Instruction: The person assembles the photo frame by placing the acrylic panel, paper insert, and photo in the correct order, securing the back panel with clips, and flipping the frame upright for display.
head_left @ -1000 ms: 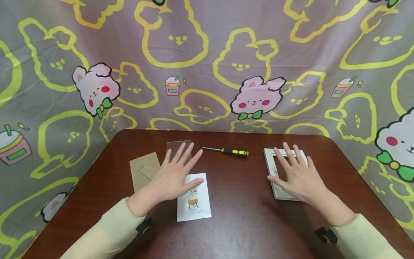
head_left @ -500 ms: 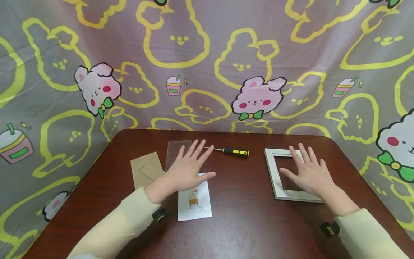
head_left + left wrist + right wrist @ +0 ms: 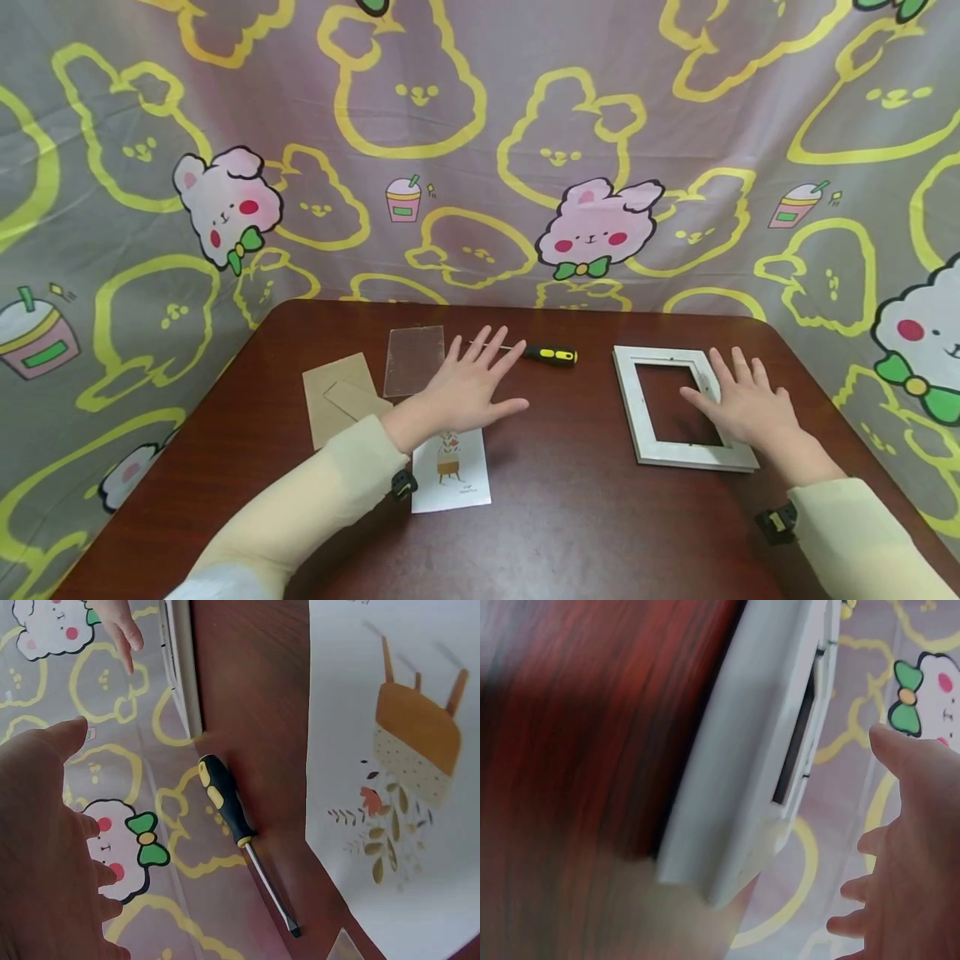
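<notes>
My left hand (image 3: 468, 396) hovers with spread, straight fingers over the upper part of a white card (image 3: 461, 492), which shows a printed flower vase. Past its fingertips lies a flat-blade screwdriver (image 3: 553, 355) with a black and yellow handle; the hand covers part of the shaft in the head view. My right hand (image 3: 750, 408), fingers also spread, is held above the right side of a white photo frame (image 3: 637, 408) with an open middle. Neither hand holds anything. The right wrist view shows the frame's edge (image 3: 716, 772) close up, apart from the fingers.
A brown backing board (image 3: 322, 421) with a stand flap lies at the left, partly behind the left sleeve. Beside it is a clear rectangular sheet (image 3: 414, 362). The dark wooden table (image 3: 570, 517) ends at a patterned curtain (image 3: 480, 167).
Both hands have moved to the right with fingers still spread. The left one has uncovered the clear sheet, and the right one now leaves most of the frame in view.
</notes>
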{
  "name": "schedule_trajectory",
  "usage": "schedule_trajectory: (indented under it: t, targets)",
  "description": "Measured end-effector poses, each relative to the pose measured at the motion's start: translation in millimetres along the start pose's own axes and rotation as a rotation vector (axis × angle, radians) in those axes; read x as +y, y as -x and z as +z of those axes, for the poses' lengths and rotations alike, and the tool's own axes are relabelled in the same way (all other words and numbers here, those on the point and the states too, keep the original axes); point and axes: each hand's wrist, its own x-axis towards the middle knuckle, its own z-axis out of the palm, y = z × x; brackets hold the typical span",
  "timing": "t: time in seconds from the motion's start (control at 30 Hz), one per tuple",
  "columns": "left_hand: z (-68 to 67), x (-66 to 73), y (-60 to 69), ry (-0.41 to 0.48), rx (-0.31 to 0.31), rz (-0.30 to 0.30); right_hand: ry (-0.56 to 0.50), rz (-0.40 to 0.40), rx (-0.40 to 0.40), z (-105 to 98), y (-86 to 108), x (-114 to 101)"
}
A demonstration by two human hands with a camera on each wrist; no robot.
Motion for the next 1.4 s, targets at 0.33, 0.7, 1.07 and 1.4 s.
schedule_trajectory:
  t: [0.33, 0.7, 1.07, 1.4]
  targets:
    - [7.5, 18.0, -20.9, -0.020, -0.029, 0.037, -0.023, 0.083, -0.020, 10.0, -3.6, 19.4]
    - [14.2, 38.7, -37.2, -0.001, -0.054, 0.050, -0.025, 0.134, -0.121, 13.4, -4.7, 20.8]
    - [21.9, 51.2, -49.1, 0.005, -0.076, 0.049, 0.041, 0.144, -0.136, 13.1, -9.3, 19.1]
    - [28.6, 58.9, -56.5, 0.028, -0.108, 0.040, 0.051, 0.156, -0.164, 12.1, -12.8, 15.2]
